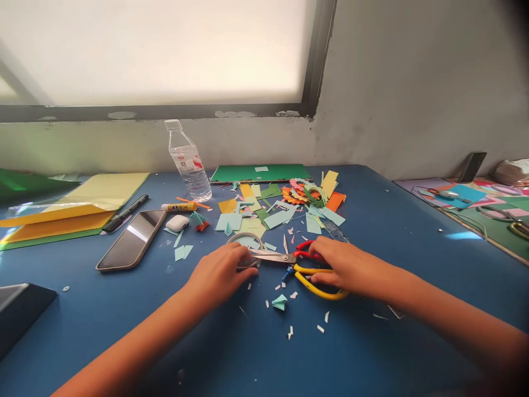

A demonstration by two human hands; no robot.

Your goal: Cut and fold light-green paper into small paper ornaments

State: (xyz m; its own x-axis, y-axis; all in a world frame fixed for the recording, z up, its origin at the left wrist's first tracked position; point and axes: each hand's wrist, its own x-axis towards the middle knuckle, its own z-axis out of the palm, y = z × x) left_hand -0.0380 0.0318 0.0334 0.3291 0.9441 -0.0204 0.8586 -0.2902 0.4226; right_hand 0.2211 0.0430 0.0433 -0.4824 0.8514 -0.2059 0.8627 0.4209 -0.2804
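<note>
My left hand [221,270] is closed on a roll of tape [260,241], thumb below and fingers over its near left side. The ring lies low at the edge of the paper scraps. Steel scissors [275,257] with red and yellow handles point left, their tips reaching the tape roll. My right hand [341,264] grips the handles, fingers at the red loop and thumb at the yellow one. Close to the scissors are a small blue piece [288,273] and a folded light-blue paper piece [280,302]. White paper bits [320,329] lie scattered nearer to me.
Cut paper scraps [281,218] and scalloped paper rings [295,193] are heaped beyond my hands. To the left are a phone [132,240], marker [126,212], glue stick [179,207], white case [177,223], water bottle [190,165] and coloured sheets [91,193]. A green board [260,173] lies behind.
</note>
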